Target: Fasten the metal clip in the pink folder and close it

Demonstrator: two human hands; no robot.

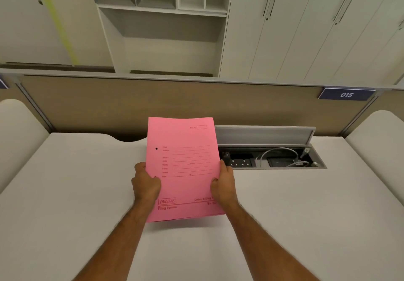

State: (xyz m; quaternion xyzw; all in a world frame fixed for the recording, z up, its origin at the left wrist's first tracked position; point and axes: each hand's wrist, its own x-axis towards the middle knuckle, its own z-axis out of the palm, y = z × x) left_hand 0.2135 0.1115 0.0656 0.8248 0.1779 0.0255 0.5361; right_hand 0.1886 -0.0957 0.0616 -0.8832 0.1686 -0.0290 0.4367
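Note:
The pink folder (183,167) is closed, its printed front cover facing me, and it is held tilted a little above the white desk (76,193). My left hand (145,182) grips its left edge, near the lower of two punch holes. My right hand (224,184) grips the right edge at about the same height. The metal clip is hidden inside the folder.
Behind the folder to the right, a cable box (273,158) recessed in the desk stands with its lid raised, showing sockets and white cables. A brown partition (153,101) with a "015" plate (346,94) closes the desk's far side. White cabinets and shelves lie beyond.

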